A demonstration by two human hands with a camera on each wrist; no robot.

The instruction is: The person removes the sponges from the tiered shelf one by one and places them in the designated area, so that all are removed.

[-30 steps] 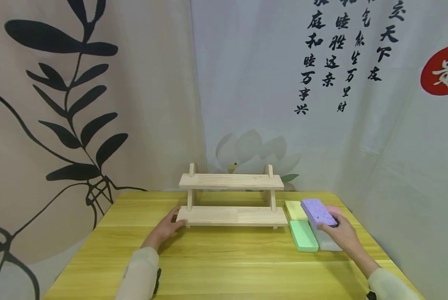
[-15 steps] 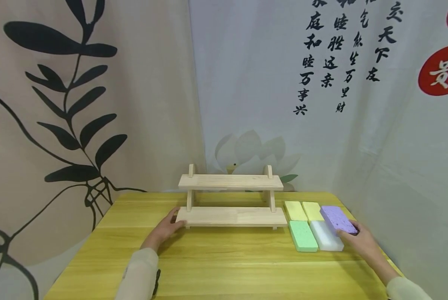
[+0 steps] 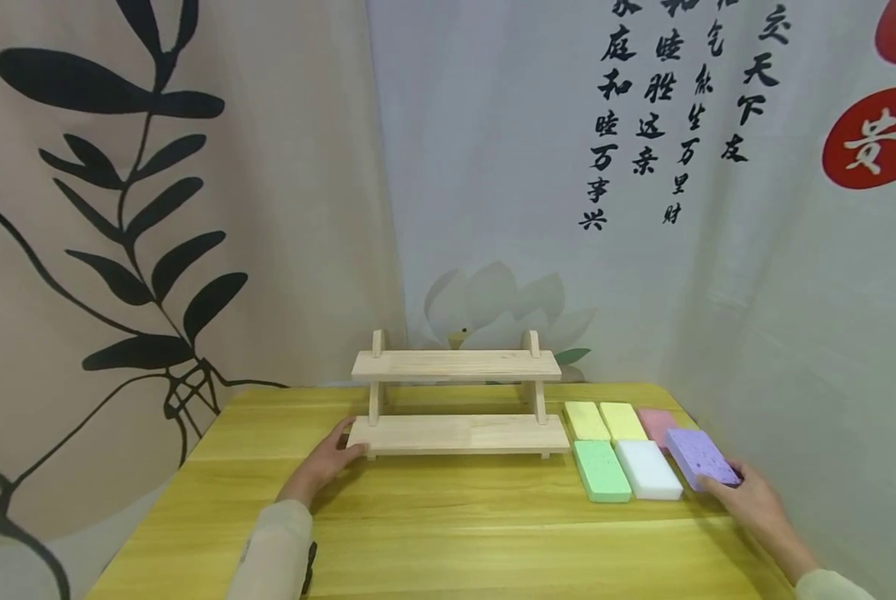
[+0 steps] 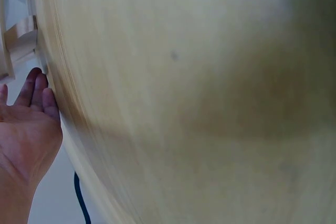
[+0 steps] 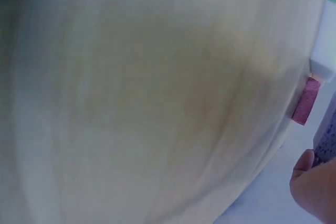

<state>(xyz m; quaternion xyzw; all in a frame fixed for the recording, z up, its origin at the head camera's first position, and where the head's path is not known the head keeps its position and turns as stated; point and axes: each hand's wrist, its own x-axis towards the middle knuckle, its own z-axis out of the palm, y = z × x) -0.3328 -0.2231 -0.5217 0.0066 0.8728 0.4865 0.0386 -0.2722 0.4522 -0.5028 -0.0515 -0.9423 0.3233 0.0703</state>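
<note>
A two-tier wooden shelf (image 3: 458, 435) stands on the table. At the left end of its lower board is my left hand (image 3: 322, 467), thumb by the front edge and fingers at the end of the board; in the left wrist view the palm and long fingers show. My right hand (image 3: 755, 504) holds a purple sponge (image 3: 698, 458) by its near right corner, slightly tilted. The sponge sits to the right of a white sponge (image 3: 648, 470) and partly in front of a pink sponge (image 3: 656, 425). Whether it touches the table is hard to tell.
Left of the white sponge lies a green sponge (image 3: 601, 471), with two yellow sponges (image 3: 587, 421) behind this pair. All lie flat on the yellow wooden table (image 3: 448, 533), right of the shelf. A printed curtain (image 3: 493, 208) hangs close behind and along the right.
My right hand has carried the purple sponge right and down, from above the other sponges to beside them, uncovering the pink one. The left hand has stayed at the shelf.
</note>
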